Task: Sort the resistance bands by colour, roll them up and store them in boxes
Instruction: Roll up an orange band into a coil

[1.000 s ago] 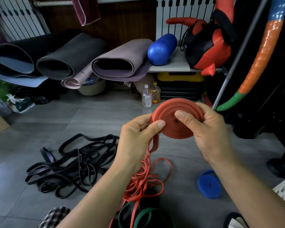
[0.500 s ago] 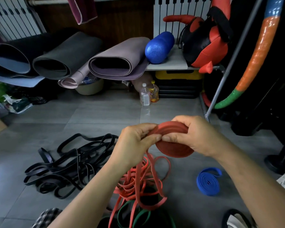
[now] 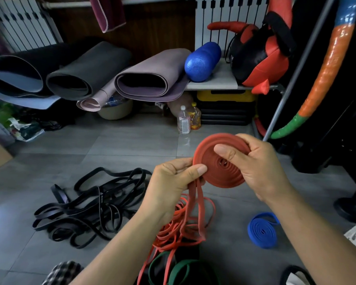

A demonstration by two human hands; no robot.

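— Left side?
— Tangled black bands (image 3: 86,206) on the floor (image 3: 132,145), grey tiles showing beyond.
— Hands?
— Left hand (image 3: 173,182) pinches the loose tail (image 3: 195,202) at the red coil's (image 3: 220,173) left edge; right hand (image 3: 261,167) grips that coil mid-air; blue roll (image 3: 262,230) lies lower right

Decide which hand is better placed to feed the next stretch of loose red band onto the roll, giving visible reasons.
Probably left. The left hand pinches the loose red band right beside the red roll, ready to guide it on; the right hand holds the roll itself, thumb across its face.
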